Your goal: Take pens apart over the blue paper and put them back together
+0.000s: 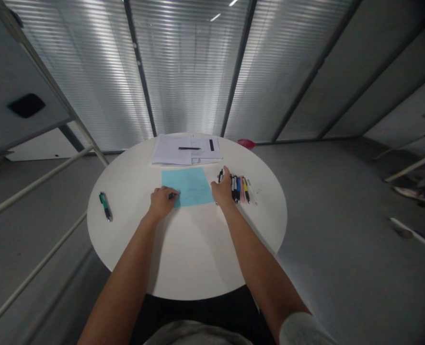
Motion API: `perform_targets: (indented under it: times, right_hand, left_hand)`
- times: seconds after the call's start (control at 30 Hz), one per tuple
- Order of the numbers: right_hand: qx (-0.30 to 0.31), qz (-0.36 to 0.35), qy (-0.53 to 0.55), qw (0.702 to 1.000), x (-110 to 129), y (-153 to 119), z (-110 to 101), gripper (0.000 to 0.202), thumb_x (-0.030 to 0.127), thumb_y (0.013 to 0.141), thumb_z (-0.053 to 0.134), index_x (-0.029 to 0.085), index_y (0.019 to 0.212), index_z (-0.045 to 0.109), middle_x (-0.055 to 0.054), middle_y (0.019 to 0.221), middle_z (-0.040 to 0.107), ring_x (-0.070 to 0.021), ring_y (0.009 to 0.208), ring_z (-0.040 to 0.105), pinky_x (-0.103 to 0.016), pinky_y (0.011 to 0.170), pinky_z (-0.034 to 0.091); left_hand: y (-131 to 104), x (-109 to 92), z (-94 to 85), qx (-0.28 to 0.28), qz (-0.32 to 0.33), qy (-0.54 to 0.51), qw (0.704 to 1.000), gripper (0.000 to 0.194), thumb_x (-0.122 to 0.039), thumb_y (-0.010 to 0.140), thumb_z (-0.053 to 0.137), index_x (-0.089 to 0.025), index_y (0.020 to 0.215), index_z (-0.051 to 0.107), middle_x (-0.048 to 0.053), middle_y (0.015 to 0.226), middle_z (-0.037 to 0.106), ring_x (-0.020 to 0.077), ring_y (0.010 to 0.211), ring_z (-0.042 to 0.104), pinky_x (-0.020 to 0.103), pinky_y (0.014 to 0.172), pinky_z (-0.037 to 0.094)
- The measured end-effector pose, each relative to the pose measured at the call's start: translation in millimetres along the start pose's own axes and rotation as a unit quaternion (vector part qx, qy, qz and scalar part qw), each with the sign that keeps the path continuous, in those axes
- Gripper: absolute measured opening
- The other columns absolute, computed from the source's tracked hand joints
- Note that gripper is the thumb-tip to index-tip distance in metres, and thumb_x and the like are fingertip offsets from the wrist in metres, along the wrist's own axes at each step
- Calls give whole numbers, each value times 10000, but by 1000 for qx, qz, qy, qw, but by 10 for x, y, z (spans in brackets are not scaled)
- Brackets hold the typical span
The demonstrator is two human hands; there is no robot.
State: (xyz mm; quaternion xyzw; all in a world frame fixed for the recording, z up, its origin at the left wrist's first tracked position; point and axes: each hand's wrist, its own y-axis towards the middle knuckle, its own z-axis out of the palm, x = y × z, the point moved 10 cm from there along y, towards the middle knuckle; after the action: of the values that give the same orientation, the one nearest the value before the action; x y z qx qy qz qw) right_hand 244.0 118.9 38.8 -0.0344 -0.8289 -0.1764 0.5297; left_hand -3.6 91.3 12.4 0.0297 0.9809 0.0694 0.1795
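Observation:
My left hand [162, 203] is at the lower left corner of a blue sheet of paper [189, 186], its fingers closed on a small black object [172, 195] whose kind I cannot make out. My right hand [223, 190] is at the sheet's right edge, thumb and forefinger apart. Between them shows a black pen [221, 175], partly hidden by the hand. Just right of this hand lies a row of pens, among them a blue pen [238, 188], a pink pen [242, 189] and a yellow pen [246, 190].
A green and black pen [105, 207] lies at the left of the round white table [194, 263]. Stacked papers [171, 149] with a dark pen [189, 148] on them are at the far side. A white metal frame [54, 163] stands left. A pink object [246, 143] shows beyond the far edge.

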Motion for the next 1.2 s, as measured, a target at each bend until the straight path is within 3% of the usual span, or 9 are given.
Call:
perform_targets:
  times: [0.1,0.3,0.57,0.73,0.83,0.97,1.07,1.13,1.2]
  right_hand:
    - [-2,-53,-186,981,43,-27,-15,597,68,715,462,158,1304,500,-162,1298,407,-235,1140,488,-352,960,412]
    - [17,-94,-337,937,135,-119,33,421,91,765,475,132,1143,654,-173,1273,482,-309,1169,430,-441,990,346]
    - [-8,-46,-362,931,14,-133,-13,352,134,755,516,151,1067,677,-180,1314,507,-362,1187,408,-517,944,314]
    - [-3,-50,-342,938,44,-135,-10,310,153,787,507,152,1043,682,-164,1298,513,-337,1187,412,-492,973,297]
    - [-9,-83,-300,950,163,-150,13,336,164,822,481,177,1104,663,-136,1230,551,-291,1157,445,-449,978,317]
    - [102,-186,-224,951,351,-280,350,273,158,849,479,203,1010,695,-75,1034,629,-201,1006,543,-340,943,381]
    - [171,-203,-194,944,334,-389,562,229,124,824,515,211,908,710,-43,948,644,-162,894,574,-286,873,420]
    - [185,-198,-186,945,294,-416,613,221,115,815,529,216,889,711,-34,932,646,-153,868,580,-272,844,430]
    - [185,-190,-176,948,266,-410,611,219,106,809,534,212,876,713,-32,916,649,-149,854,584,-266,830,435]
  left_hand:
    - [6,5,10,2,2,-1,1000,257,-335,834,539,-313,998,735,45,1081,679,264,1022,590,383,920,440]
    - [12,-1,16,2,3,-4,1000,255,-333,836,538,-315,993,738,40,1079,686,256,1015,595,380,924,441]
    - [-4,-9,-1,2,-1,-7,1000,251,-321,831,543,-309,988,739,39,1083,684,259,1021,590,383,932,440]
    - [3,-35,-28,-1,3,-24,1000,265,-279,829,518,-287,980,735,49,1063,677,252,1004,586,371,916,434]
    - [-9,-8,-144,-30,-13,-52,998,284,-269,835,498,-267,1006,724,59,1076,660,235,1003,577,357,912,427]
    - [-176,309,-536,-160,-139,-24,977,310,-293,844,471,-254,1057,693,108,1115,608,314,1100,502,487,926,377]
    - [-483,647,-863,-287,-280,28,916,356,-337,805,520,-189,1103,647,185,1214,509,406,1183,390,597,926,296]
    - [-627,805,-944,-319,-338,39,885,409,-367,788,533,-166,1135,613,202,1261,456,415,1194,372,595,919,290]
    - [-690,918,-949,-317,-375,49,870,448,-397,776,535,-166,1156,589,211,1307,417,416,1209,366,595,926,283]
